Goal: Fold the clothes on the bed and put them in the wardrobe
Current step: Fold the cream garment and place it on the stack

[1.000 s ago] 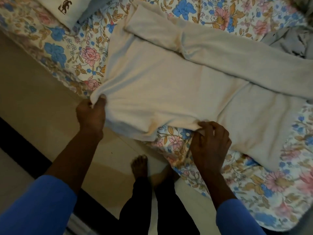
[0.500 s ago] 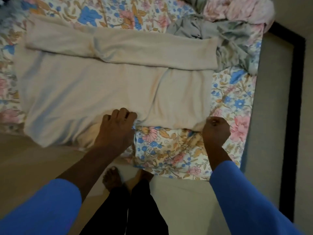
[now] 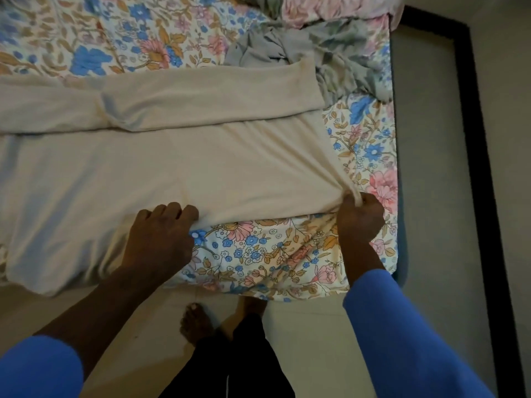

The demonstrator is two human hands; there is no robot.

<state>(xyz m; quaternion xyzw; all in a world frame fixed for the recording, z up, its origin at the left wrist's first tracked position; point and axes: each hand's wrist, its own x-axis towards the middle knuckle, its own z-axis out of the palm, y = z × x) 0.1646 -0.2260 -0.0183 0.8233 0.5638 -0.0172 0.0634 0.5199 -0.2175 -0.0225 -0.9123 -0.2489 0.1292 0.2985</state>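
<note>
Cream garment (image 3: 201, 168) lay spread flat across the bed (image 3: 258, 254), reaching from the left border of the view almost to the bed's right end. One long part of it was folded over along its far side. Its near left portion draped over the bed's near edge toward the floor (image 3: 431, 139).

The left hand (image 3: 161, 237) sat on the garment's near hem about midway along, fingers curled down onto the cloth edge and gripping it against the flowered sheet. The right hand (image 3: 360, 219) was closed in a fist at the garment's near right corner, with a bunch of the cream cloth pinched between thumb and fingers; creases fanned out from that pinch. Between the two hands the hem ran fairly straight.

Beyond the garment's far right end a crumpled grey garment (image 3: 267, 50) lay on the sheet, touching the folded part, and a pink flowered bundle (image 3: 330, 12) sat at the far right corner. Blue sleeves (image 3: 402, 340) covered both arms above the forearm. A bare foot (image 3: 195, 326) stood on the floor by the bed, and a dark strip (image 3: 482, 168) ran along the floor to the right.
</note>
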